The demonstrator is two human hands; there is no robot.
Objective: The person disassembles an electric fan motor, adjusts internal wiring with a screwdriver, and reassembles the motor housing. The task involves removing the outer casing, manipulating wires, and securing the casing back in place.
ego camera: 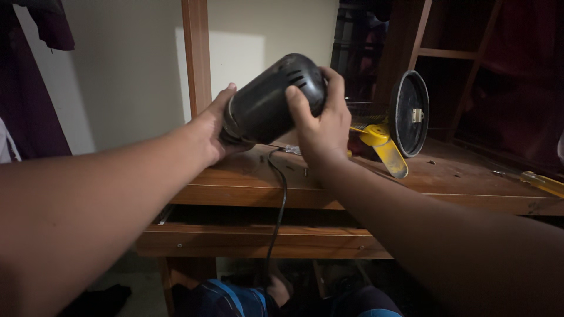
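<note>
Gripping a black motor housing, left hand and right hand hover over a wooden desk

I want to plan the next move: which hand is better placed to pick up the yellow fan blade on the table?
Probably the right hand. It grips the black motor on the side nearer the yellow blade, which lies on the table just to its right. The left hand holds the motor's far side, further away.

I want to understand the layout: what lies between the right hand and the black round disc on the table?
In the head view, a yellow fan blade lies on the wooden table between the right hand and the black disc.
</note>
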